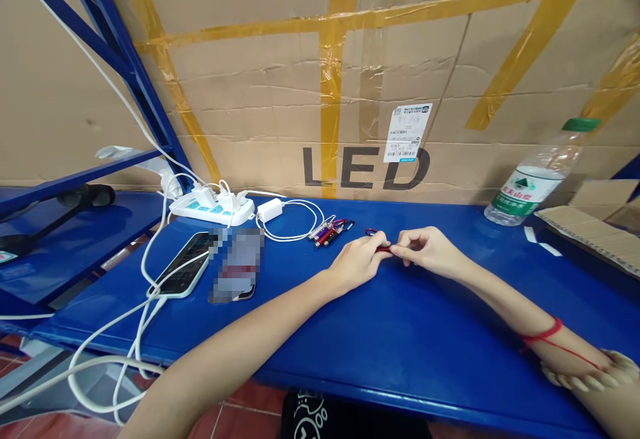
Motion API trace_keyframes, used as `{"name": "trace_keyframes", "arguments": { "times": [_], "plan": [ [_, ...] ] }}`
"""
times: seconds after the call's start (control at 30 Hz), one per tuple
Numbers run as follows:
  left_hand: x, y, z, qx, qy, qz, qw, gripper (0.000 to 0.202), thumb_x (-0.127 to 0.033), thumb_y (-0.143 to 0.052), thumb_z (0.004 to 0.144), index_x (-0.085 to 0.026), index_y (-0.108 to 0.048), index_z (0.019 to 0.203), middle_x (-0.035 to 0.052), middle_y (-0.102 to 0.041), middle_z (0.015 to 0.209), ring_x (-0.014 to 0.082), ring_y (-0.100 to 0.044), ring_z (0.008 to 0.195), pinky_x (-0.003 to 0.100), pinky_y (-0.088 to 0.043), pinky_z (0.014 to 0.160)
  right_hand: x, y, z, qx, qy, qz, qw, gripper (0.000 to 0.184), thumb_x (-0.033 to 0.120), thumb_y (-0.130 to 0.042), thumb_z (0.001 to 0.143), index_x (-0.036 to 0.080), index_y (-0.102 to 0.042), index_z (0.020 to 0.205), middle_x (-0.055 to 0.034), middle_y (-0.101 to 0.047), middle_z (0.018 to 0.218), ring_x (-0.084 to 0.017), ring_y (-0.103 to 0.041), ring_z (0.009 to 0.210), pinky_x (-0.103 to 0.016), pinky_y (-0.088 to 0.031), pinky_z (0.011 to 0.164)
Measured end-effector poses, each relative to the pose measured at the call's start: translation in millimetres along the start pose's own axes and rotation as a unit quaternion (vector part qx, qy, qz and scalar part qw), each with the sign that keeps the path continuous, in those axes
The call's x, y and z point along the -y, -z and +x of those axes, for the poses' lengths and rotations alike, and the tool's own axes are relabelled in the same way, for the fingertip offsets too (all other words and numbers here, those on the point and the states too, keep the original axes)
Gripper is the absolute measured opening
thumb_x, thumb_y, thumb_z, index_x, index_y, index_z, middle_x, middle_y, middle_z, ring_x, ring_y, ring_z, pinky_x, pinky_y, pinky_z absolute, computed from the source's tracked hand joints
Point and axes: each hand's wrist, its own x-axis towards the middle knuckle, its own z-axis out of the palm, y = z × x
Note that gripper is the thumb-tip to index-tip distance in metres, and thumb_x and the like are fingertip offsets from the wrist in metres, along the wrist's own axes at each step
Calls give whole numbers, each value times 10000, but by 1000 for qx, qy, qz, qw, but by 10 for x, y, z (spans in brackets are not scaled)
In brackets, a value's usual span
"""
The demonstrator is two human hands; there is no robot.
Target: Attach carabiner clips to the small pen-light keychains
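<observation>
A small red keychain flashlight, a slim tube with a carabiner clip, is held between both hands just above the blue tabletop. My left hand is closed around its left part, and the clip sticks up past the fingers. At the other end, my right hand pinches the tube's tip between thumb and fingers. Much of the tube is hidden by the fingers. Left of my hands lies a small pile of similar keychain flashlights in silver, purple, red and black, with clips on them.
A white power strip with plugs and cables stands at the back left. Two phones, one being a pale-cased phone, lie in front. A water bottle leans at the back right beside a cardboard piece. A large taped carton stands behind.
</observation>
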Motion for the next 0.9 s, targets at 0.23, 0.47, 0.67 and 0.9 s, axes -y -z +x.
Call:
{"name": "trace_keyframes", "arguments": {
  "times": [0.23,0.47,0.67,0.9],
  "plan": [
    [-37,-5,-3,-5,21,106,994,82,-258,-416,866,-195,-467,854,13,-622,871,155,-589,808,234,-440,664,4,-7,10,-2,-50,3,999,387,507,-665,566,150,-528,504,6,-519,441,-76,-413,418,-200,-294,423],
    [-49,-20,-10,-6,29,118,993,96,-284,-419,866,-201,-468,865,5,-623,849,154,-593,802,227,-439,656,26,-6,16,3,-63,-13,998,409,538,-654,563,153,-524,506,3,-519,434,-79,-414,415,-204,-305,426],
    [-80,-7,-15,-10,42,114,993,104,-290,-421,864,-197,-465,872,15,-623,851,161,-598,789,235,-445,647,29,-3,16,9,-47,-24,999,422,538,-620,615,159,-487,486,4,-518,439,-78,-410,422,-204,-300,433],
    [-105,-4,-8,-17,31,105,994,141,-281,-394,876,-235,-481,977,-4,-630,931,162,-593,871,249,-458,706,5,3,12,2,-27,-21,999,412,538,-603,639,159,-493,522,13,-510,440,-79,-417,428,-199,-311,431]
  ]
}}
